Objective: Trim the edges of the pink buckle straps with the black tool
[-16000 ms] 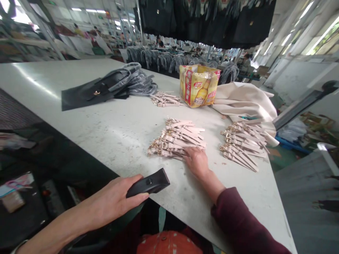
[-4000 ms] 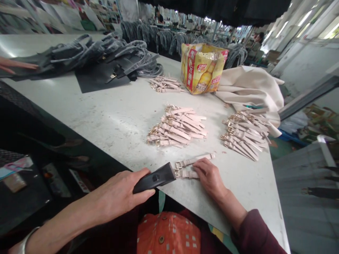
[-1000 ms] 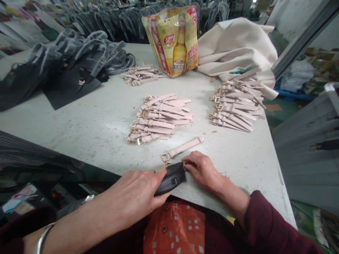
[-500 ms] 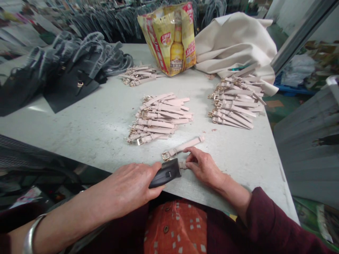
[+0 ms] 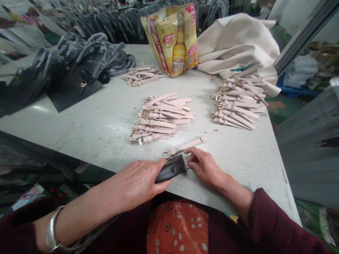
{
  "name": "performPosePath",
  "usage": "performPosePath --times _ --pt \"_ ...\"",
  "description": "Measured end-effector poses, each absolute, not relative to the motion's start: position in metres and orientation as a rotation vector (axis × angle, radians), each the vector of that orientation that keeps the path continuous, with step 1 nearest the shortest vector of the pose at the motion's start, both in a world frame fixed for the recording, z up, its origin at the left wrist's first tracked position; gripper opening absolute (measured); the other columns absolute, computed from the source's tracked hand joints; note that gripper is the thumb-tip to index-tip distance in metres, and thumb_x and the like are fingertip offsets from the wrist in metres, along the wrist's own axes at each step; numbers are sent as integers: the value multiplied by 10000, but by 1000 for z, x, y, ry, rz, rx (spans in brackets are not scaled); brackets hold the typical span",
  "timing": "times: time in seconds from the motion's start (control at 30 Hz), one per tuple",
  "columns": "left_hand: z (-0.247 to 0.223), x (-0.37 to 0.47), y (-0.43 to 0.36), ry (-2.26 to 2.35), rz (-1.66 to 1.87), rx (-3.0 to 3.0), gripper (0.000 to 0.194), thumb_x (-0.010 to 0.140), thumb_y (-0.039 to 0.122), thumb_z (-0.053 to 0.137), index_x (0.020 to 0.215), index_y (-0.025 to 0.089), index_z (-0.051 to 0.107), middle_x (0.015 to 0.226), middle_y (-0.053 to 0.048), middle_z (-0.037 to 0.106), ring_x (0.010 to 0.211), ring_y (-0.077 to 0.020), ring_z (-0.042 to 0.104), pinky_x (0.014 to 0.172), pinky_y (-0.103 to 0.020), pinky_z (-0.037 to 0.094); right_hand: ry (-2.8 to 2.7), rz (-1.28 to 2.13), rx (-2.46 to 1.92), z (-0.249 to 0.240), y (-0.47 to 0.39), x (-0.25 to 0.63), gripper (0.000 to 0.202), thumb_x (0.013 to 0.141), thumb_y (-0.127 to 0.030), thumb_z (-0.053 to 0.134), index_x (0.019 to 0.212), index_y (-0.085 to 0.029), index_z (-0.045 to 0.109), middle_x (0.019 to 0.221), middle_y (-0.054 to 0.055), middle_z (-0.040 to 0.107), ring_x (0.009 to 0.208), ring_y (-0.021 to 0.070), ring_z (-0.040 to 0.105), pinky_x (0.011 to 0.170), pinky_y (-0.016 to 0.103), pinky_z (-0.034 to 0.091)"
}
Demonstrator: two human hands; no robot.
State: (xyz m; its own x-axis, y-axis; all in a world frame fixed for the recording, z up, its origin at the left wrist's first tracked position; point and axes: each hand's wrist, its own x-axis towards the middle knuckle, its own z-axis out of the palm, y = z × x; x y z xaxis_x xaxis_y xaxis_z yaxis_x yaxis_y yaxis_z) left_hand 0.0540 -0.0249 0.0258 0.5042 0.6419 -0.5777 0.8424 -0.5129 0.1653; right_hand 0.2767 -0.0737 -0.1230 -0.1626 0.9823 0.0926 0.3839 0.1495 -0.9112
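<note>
A black handheld tool (image 5: 171,169) is gripped by the left hand (image 5: 137,180) above the near edge of the desk (image 5: 106,148); the fingertips of the right hand (image 5: 205,165) are held beside its wide end, where a small pale piece is mostly hidden. Just beyond the tool, a single buckled strap (image 5: 186,145) is laid slantwise; farther back, a central pile of pale straps (image 5: 161,118) is spread, with a right-hand pile (image 5: 235,102) and a smaller far pile (image 5: 144,74) also seen; a yellow printed bag (image 5: 176,46) is flanked by cream material (image 5: 238,46) and, across the desk, by black bags (image 5: 74,86).
</note>
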Motion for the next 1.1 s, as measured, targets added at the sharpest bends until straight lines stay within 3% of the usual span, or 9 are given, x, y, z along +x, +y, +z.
performPosePath --times 0.23,0.53,0.77,0.93,1.1 --pt "32 32 -22 1303 -701 2268 273 935 466 534 1052 262 673 930 -73 823 864 -309 789 694 -342 459 -1686 943 -1361 -123 -73 275 416 845 3 636 1197 -218 639 865 -3 714 779 175 638 795 309 499" --pt "23 64 -25 1224 -634 2311 239 909 413 541 1033 255 672 864 -70 809 790 -303 768 654 -343 421 -1665 1009 -1348 -121 -74 275 419 831 13 612 1176 -224 627 849 -17 672 777 172 638 776 300 493" --pt "17 41 -4 1308 -509 2222 291 903 495 574 1009 248 686 842 -36 786 752 -255 732 677 -319 446 -1673 1032 -1316 -118 -75 277 489 845 14 604 1281 -208 587 867 -9 708 784 176 649 792 309 500" --pt "23 7 4 1291 -492 2108 353 924 571 573 968 247 706 789 6 771 700 -213 702 658 -296 451 -1705 950 -1335 -121 -74 276 373 855 2 633 1161 -210 656 871 7 710 790 179 643 787 311 498" --pt "21 14 0 1188 -538 2066 261 916 498 602 935 266 720 823 14 783 755 -211 723 670 -289 436 -1751 932 -1321 -119 -74 278 338 858 11 643 1111 -207 696 851 7 698 777 173 646 775 298 505"
